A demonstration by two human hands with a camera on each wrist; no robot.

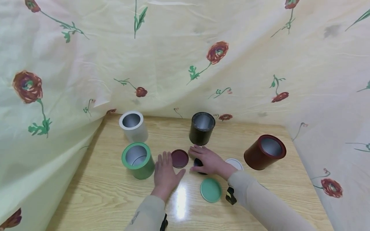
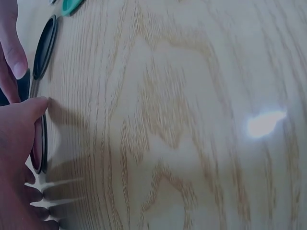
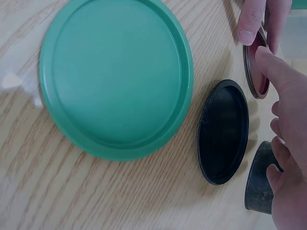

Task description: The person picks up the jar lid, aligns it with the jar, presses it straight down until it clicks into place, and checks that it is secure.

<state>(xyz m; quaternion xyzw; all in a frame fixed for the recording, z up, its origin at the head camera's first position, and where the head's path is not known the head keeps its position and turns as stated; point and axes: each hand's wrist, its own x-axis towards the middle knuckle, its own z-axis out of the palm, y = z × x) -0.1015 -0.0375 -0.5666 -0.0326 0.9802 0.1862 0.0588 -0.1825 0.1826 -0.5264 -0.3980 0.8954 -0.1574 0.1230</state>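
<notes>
My left hand (image 1: 166,175) is at the table between the green can and the dark red lid (image 1: 180,158), fingers extended and thumb out to the right. Whether it touches that lid, I cannot tell. My right hand (image 1: 210,161) reaches in over the black lid (image 1: 198,163), partly covering it, with fingers straight and nothing held. In the right wrist view the black lid (image 3: 224,133) lies flat below that hand, apart from its fingers. A green lid (image 1: 211,190) lies nearer me. Behind the right wrist a white lid (image 1: 234,164) is partly hidden.
Open cans stand around the lids: a white one (image 1: 136,131) at back left, a green one (image 1: 143,168) in front of it, a black one (image 1: 199,136) at the back, and a dark red one (image 1: 254,157) at right. Flowered cloth (image 1: 173,64) hangs behind the wooden table (image 1: 98,195).
</notes>
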